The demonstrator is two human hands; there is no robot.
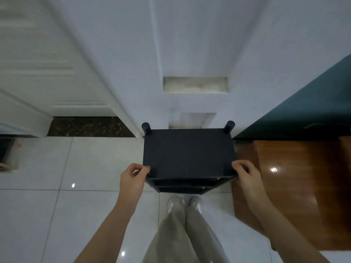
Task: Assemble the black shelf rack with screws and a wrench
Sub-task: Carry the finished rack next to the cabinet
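Note:
The black shelf rack stands upright on the tiled floor against the white wall, seen from above. Its flat top board faces me, and two round post ends stick up at the far corners. Lower shelves show under the near edge. My left hand grips the near left corner post with curled fingers. My right hand grips the near right corner post the same way. No screws or wrench are in view.
A white door and its frame stand at the left. A dark teal cabinet and a glossy wooden surface lie at the right. My legs and shoes are just below the rack. The wall has two recessed openings.

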